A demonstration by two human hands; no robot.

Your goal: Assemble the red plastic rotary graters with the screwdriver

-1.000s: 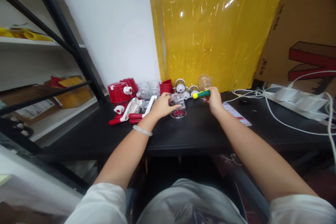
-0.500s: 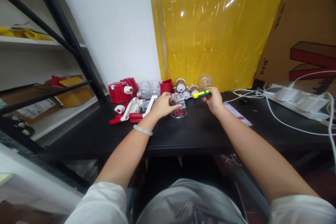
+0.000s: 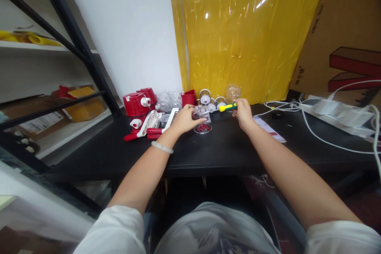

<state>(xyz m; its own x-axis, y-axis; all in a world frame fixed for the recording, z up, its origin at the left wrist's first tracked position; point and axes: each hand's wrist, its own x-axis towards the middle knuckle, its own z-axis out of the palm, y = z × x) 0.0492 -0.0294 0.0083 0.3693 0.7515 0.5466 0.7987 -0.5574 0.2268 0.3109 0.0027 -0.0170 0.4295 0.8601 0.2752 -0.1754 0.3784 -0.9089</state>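
Observation:
My left hand (image 3: pixel 187 119) is closed around a clear plastic part (image 3: pixel 205 116) with a round base, holding it on the black table. Dark red shows inside the base. My right hand (image 3: pixel 244 113) grips the green and yellow handle of a screwdriver (image 3: pixel 228 107). Its shaft points left toward the clear part; whether the tip touches it I cannot tell. Just behind the hands stand several round, white-rimmed metal cylinders (image 3: pixel 205 96). White pieces with red handles (image 3: pixel 154 131) lie left of my left hand.
Red cone-shaped housings (image 3: pixel 134 104), clear cups (image 3: pixel 163 105) and a red bin (image 3: pixel 188 98) line the back left. Another clear part (image 3: pixel 233 92) stands behind my right hand. A phone (image 3: pixel 269 128), white cables (image 3: pixel 312 127) and a power strip (image 3: pixel 342 116) lie to the right.
My right hand has shifted very slightly, with its fingers a little differently placed on the screwdriver handle. My left hand and the clear part look unmoved.

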